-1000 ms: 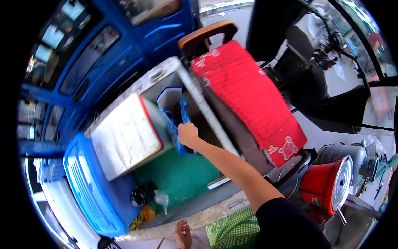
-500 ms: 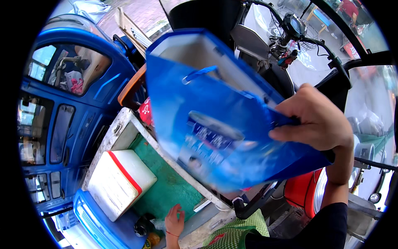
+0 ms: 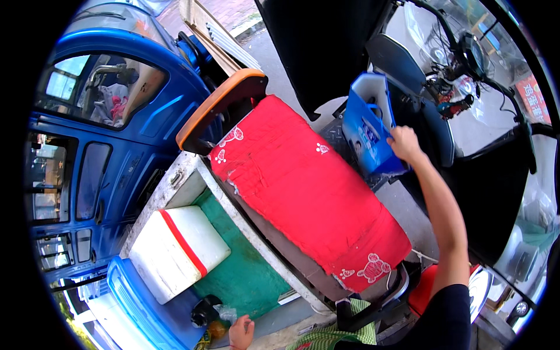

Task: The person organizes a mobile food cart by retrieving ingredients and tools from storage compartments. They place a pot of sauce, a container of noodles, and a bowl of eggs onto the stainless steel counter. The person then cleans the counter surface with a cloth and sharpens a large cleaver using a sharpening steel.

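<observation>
My right hand (image 3: 403,143) is stretched far forward, closed on the upper edge of a blue shopping bag (image 3: 367,133). The bag is upright with its mouth open, between the red-covered seat (image 3: 309,192) and the handlebars; whether its base rests on the footboard I cannot tell. At the lower edge my left hand (image 3: 241,333), partly cut off, holds nothing, its fingers slightly bent and apart. Close to it are a clear plastic bag (image 3: 224,313) and a black bundle (image 3: 205,310) in the cargo bed.
A white foam box (image 3: 178,251) with a red band and a blue plastic lid (image 3: 140,306) are in the green-floored cargo bed (image 3: 251,274). A wooden-topped rail (image 3: 219,111) borders the seat. Handlebars (image 3: 466,64) stand far right, and a blue van (image 3: 116,157) is at left.
The blue bag has moved forward and down, from over the seat to the space before it, still in my right hand. The red seat is now uncovered. My left hand has lowered slightly.
</observation>
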A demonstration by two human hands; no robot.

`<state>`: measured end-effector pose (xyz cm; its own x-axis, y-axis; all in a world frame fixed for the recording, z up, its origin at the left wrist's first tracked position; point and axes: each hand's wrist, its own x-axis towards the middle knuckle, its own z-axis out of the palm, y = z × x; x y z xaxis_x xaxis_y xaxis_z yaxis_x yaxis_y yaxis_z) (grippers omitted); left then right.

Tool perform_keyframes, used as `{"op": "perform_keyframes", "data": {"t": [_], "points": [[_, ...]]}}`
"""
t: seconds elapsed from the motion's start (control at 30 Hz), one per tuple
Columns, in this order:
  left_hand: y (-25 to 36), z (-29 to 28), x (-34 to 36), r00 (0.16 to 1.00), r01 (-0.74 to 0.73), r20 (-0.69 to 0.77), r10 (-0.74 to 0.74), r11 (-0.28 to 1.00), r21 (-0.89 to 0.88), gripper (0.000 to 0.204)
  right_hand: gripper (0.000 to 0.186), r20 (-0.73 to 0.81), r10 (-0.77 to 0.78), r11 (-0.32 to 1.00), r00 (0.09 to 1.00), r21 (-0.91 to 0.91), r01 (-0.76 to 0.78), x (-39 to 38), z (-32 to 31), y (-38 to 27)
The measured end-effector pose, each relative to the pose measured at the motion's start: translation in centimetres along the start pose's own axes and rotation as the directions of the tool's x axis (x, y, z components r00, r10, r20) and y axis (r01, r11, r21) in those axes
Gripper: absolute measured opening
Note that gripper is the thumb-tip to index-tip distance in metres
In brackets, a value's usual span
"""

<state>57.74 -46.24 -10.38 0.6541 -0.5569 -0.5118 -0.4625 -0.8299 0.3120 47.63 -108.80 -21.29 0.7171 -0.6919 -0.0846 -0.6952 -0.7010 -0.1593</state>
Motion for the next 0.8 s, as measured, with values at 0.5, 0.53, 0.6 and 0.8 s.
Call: {"op": "perform_keyframes", "data": {"t": [0.5, 0.53, 0.6, 0.8], "points": [[-7.7, 4.8, -2.9, 0.938, 0.312, 0.206, -0.28, 0.939, -0.143, 0.021, 0.036, 0.255, 0.405, 0.885, 0.878, 0.132, -0.447, -8.5, 15.3, -1.6], [-8.5, 5.6, -3.5, 0.94, 0.312, 0.197, -0.278, 0.935, -0.171, 0.021, 0.045, 0.243, 0.397, 0.885, 0.885, 0.154, -0.439, -8.9, 14.8, -1.5], [-10.5, 7.6, -4.7, 0.947, 0.306, 0.174, -0.269, 0.921, -0.24, 0.02, 0.05, 0.225, 0.325, 0.915, 0.918, 0.169, -0.366, -9.2, 13.8, -1.3], [-14.6, 11.6, -8.8, 0.965, 0.214, -0.057, -0.255, 0.896, -0.39, 0.018, 0.047, 0.113, 0.274, 0.959, 0.955, 0.047, -0.281, -10.9, 12.8, -0.6]]}}
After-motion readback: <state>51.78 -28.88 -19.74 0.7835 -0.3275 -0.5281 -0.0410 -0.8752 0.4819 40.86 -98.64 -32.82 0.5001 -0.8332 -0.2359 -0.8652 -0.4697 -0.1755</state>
